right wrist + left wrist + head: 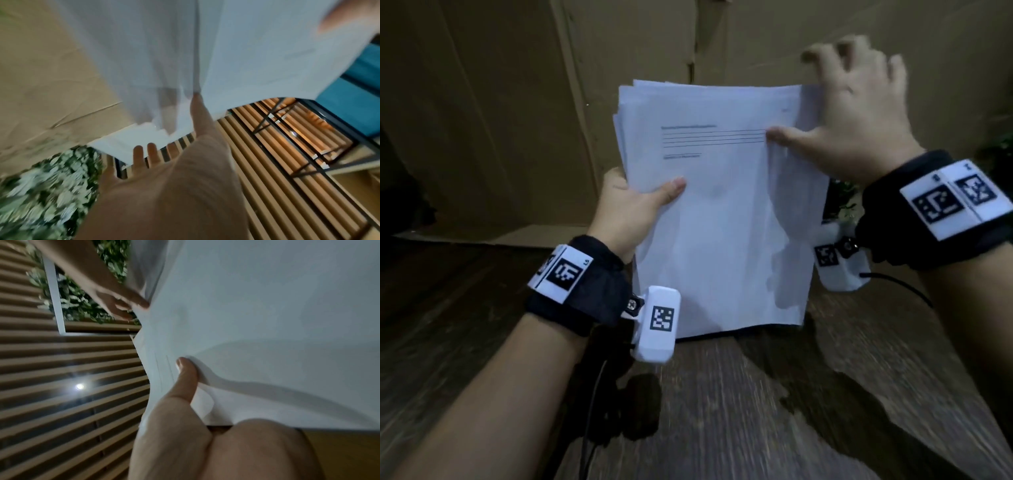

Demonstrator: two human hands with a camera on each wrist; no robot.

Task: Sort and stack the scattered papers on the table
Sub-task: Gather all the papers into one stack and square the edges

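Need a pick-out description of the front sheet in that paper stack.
Over the wooden table, both hands hold a paper stack upright. The front sheet faces the camera, under the left hand thumb. It alone shows printed ruled lines near its top.

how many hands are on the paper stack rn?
2. Left hand pinches the left edge of the white paper stack, thumb on the front sheet. Right hand is at the top right corner, thumb on the front; its grip is blurred.

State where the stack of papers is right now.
In the head view the stack of papers stands upright at centre, bottom edge on the wooden table, held between the left hand and right hand.
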